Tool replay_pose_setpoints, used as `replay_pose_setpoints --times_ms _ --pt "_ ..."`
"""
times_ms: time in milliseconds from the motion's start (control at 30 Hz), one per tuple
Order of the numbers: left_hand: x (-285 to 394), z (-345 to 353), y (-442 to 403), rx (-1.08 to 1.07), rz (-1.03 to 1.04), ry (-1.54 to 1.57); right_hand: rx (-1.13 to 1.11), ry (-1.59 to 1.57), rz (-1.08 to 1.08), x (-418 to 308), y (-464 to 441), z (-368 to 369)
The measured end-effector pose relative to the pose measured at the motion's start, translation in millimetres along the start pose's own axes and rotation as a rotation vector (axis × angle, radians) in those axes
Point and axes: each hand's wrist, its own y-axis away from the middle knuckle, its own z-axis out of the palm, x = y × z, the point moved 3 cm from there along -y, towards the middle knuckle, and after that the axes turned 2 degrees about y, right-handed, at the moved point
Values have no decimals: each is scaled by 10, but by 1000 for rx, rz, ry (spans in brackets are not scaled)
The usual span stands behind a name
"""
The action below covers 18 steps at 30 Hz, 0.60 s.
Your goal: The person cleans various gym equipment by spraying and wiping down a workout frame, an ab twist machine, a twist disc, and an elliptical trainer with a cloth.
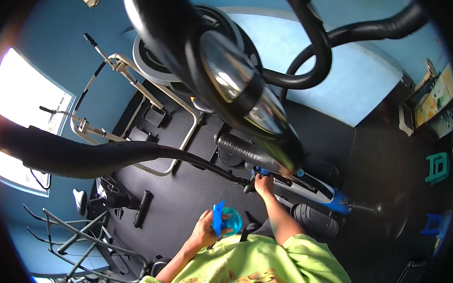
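My left hand [206, 231] is closed around a spray bottle with a blue trigger head [218, 218] and a see-through turquoise body [234, 220], held in front of my shirt. Stretched forward, my right hand [263, 182] presses on a joint of the elliptical trainer [309, 190], near the foot of its long black handle arm [106, 157]. A bit of blue cloth [260, 170] shows at its fingers, which are bent and partly hidden. Black foot pedals [313, 218] lie just right of that arm.
The trainer's thick curved handlebar [228, 86] crosses close overhead. Left stand a pale-framed exercise machine [189, 140], an exercise bike [112, 191] and a grey tube rack [78, 238]. A green plastic stool [437, 167] is at the far right. Black matting [169, 214] covers the floor.
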Motion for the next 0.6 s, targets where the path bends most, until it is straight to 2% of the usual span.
replay_pose_setpoints --times_ms 67,133,167,200,233,267,300,333,400,467,533,600 --pt "6 -49 171 46 -157 21 -35 122 31 -113 19 174" --pt "-76 -89 354 122 -107 7 -145 261 -12 267 82 677" --pt "-180 -89 494 189 -196 102 -191 264 -44 402 190 843" --pt "-265 -87 614 254 -278 195 -116 56 -144 201 394 664" --pt "-247 -99 664 362 -368 408 -168 6 49 151 565 677" --pt "-263 -122 699 361 -369 408 -213 -33 243 170 743 698" --pt "-306 -141 712 477 -344 490 -296 24 159 134 813 731" --pt "-319 -146 699 595 -319 578 -449 -2 254 47 911 659" --pt "-324 -221 641 598 -267 460 -441 65 62 -297 993 423" --pt "-377 -241 592 600 -280 457 -280 -100 -166 -530 923 278" --pt "-349 -246 512 587 -266 479 -42 -60 -395 -580 891 168" --pt "-338 -252 428 617 -242 465 120 264 -300 -533 825 116"
